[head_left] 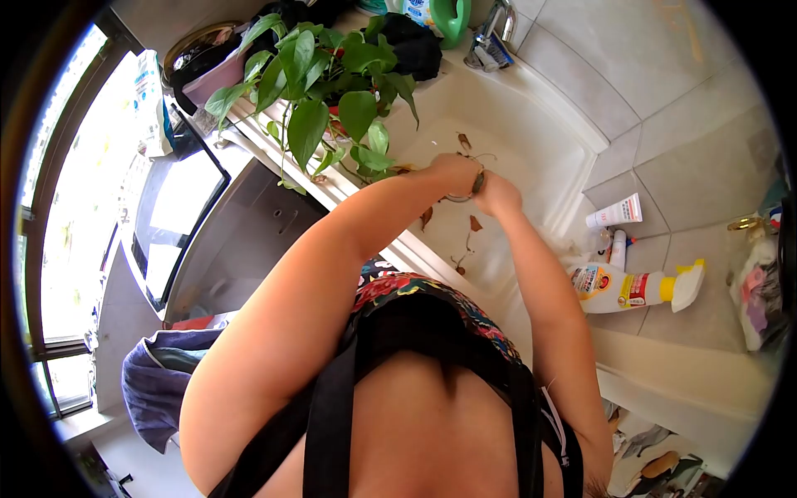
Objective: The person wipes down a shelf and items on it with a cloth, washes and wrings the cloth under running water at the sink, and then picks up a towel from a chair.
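Observation:
My left hand (455, 172) and my right hand (500, 196) meet low over a white basin (531, 124). Both look curled closed, with most of the fingers hidden. Between them shows a small dark greenish piece with a thin curved line; its kind is unclear. Around my hands, several withered brown leaves lie in the basin, among them one leaf (476, 223) just below and another leaf (464, 141) above. A leafy green potted plant (307, 91) stands on the ledge, its leaves hanging near my left forearm.
At the right lie a white spray bottle (618, 288) with a yellow collar and a white tube (614, 211). A chrome faucet (491, 41) and a green bottle (451, 21) stand at the back. On the left are a pink tub (214, 80) and a purple towel (162, 386).

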Motion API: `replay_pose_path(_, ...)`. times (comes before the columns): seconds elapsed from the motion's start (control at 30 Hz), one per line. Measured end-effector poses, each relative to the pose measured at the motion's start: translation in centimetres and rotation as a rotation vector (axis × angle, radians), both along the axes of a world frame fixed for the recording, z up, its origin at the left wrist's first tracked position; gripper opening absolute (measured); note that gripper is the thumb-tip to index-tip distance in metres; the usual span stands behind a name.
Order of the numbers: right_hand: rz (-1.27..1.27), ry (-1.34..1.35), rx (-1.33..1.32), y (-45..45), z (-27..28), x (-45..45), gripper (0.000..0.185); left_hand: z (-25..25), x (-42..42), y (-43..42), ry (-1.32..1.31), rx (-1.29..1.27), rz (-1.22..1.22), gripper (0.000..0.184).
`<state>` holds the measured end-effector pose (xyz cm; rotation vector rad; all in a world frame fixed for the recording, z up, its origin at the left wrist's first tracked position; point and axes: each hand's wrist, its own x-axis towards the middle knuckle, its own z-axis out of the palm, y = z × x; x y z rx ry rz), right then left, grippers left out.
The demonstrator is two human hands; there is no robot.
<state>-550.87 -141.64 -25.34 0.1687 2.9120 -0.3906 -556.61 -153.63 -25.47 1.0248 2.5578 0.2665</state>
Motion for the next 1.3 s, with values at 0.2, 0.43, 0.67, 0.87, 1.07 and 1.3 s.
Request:
replay_pose_path(0.2,-0.126,-0.022,-0.535,0.2,-2.5,1.0,0.018,1.3,0.9,-0.8,0.241,0.044,-0.145,0.022)
replay_pose_path(0.43,-0.465,-0.216,-1.254,-0.5,-2.8,2.0,0.007,1.0,0.0,-1.4,0.424,0.120,-0.337,0.022)
replay_pose_path(0.67,-0.403,-0.229,-1.428,-0.5,0.4,1.9,0.009,1.9,-0.6,-1.7,0.562,0.232,-0.368,0.019)
replay_pose_path(0.87,-0.263,0.327,-1.186,-0.2,6.0,1.7,0.035,6.9,2.4,-2.6,0.273,0.502,0.324,0.028)
replay_pose_path(1.07,0.125,-0.308,0.072,1.7,-3.2,3.2,0.060,-2.0,4.8,-5.9,0.319,-0.343,0.018,0.028)
replay_pose_path(1.3,-0.038,0.179,-1.025,2.9,3.3,2.7,0.045,6.9,7.1,-7.2,0.212,0.347,0.232,0.031)
